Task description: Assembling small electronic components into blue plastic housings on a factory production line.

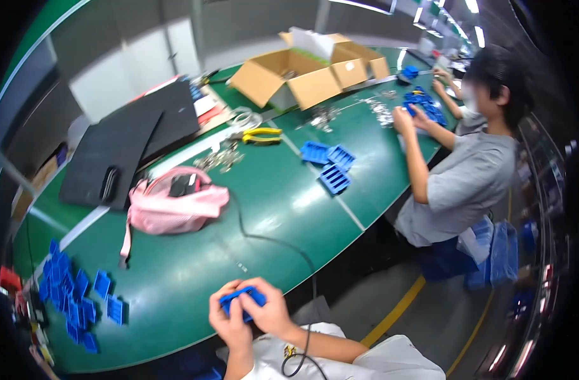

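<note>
Close to the table's near edge, a blue slotted plastic piece (254, 295) is gripped between my two hands. My left hand (229, 316) closes on its left side, thumb pressed on top. From the right, my right hand (270, 310) wraps round it, also with the thumb on its upper face. Fingers cover much of the piece. A few tiny metal bits (241, 266) lie on the table just beyond my hands. Far to the left is a heap of similar blue plastic pieces (64, 285), and three more blue slotted pieces (334, 179) rest right of the middle.
A pink bag (175, 209), yellow-handled pliers (261, 135) and a metal parts pile (220, 158) lie on the green table (289, 209). Black boards (112, 149) and cardboard boxes (283, 73) stand behind. A dark cable (270, 238) crosses toward me. A co-worker (473, 164) works at the right.
</note>
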The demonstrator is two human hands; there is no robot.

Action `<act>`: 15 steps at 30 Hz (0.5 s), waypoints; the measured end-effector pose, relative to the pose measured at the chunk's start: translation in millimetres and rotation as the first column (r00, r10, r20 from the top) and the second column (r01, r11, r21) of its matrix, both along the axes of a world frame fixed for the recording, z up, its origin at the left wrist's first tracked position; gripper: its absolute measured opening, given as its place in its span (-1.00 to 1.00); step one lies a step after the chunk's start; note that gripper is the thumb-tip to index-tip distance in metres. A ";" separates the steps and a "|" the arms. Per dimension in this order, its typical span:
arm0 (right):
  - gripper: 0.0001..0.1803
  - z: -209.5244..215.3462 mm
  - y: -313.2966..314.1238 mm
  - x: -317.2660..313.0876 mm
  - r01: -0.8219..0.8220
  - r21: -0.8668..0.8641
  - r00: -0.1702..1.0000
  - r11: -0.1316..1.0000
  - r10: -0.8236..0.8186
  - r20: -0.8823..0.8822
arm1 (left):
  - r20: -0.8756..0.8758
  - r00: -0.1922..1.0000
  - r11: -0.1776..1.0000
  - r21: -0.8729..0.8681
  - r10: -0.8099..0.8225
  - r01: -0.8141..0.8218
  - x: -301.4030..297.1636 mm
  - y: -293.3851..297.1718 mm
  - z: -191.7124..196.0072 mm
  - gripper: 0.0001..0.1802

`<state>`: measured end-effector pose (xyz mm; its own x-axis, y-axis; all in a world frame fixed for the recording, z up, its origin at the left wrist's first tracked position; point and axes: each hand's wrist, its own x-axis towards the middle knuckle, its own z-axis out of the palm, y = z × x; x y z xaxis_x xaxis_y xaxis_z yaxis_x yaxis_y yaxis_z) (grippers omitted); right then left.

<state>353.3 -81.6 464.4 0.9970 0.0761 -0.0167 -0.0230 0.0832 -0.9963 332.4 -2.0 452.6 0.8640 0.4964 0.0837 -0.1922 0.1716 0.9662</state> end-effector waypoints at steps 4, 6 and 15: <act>-0.85 -11.6 7.8 -2.8 -0.040 0.005 0.999 0.999 0.040 0.025 | 0.021 0.998 0.998 -0.029 0.057 -0.056 -2.9 2.1 -3.4 -0.90; -0.82 -9.6 10.9 -5.1 -0.084 0.005 0.996 0.996 0.084 0.034 | 0.029 0.995 0.995 -0.039 0.098 -0.097 -5.4 3.6 -1.4 -0.90; -0.81 -11.3 17.4 -6.9 -0.107 -0.005 0.993 0.994 0.107 0.050 | 0.071 0.987 0.984 0.093 0.145 -0.151 -7.8 10.4 -5.9 -0.93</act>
<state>346.3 -64.2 453.1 0.9828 0.1820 0.0325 0.0181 0.0805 -0.9966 324.6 8.4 446.7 0.7731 0.6050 0.1907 -0.2702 0.0421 0.9619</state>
